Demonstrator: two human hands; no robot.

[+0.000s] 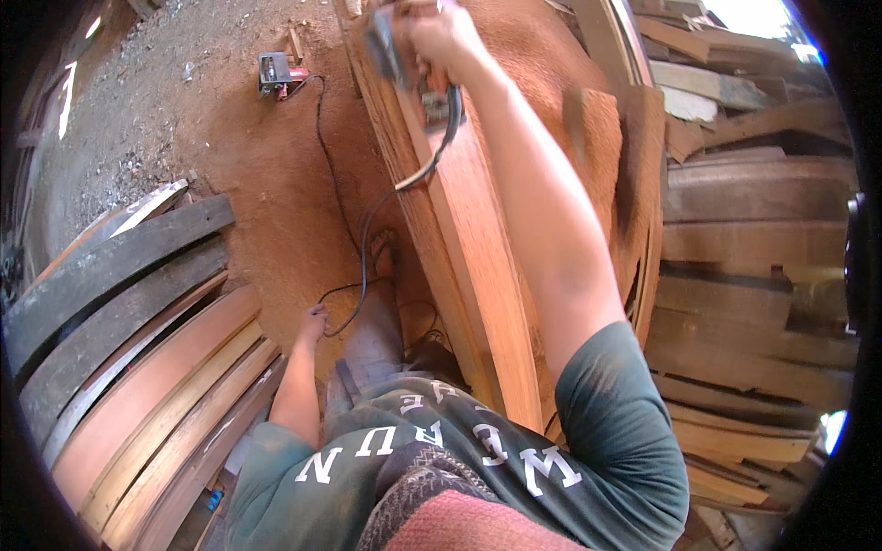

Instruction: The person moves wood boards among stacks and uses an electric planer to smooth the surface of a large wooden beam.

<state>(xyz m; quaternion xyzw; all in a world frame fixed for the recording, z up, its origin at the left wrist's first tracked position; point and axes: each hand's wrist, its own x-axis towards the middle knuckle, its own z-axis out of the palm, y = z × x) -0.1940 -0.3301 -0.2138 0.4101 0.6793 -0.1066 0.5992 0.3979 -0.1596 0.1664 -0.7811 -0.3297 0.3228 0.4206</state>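
Observation:
My right hand point(443, 41) is wrapped round the handle of an electric planer point(390, 55), blurred at the far end of a long beam. The planer rests on the upper face of the reddish-brown wooden beam point(478, 239), which runs from near my body away from me. A dark power cord point(366, 243) trails from the tool's rear, crosses the beam's left edge and hangs in a loop. Low on the left, beside my leg, my left hand point(317, 321) is closed on that cord. The planer's underside is hidden.
Another corded power tool point(275, 76) lies on the dusty ground at the far left. Stacked boards point(138, 367) fill the near left, and a lumber pile point(753, 248) stands along the right. Sawdust point(524, 46) is heaped beyond the beam. My bare foot point(383, 250) is close to the cord.

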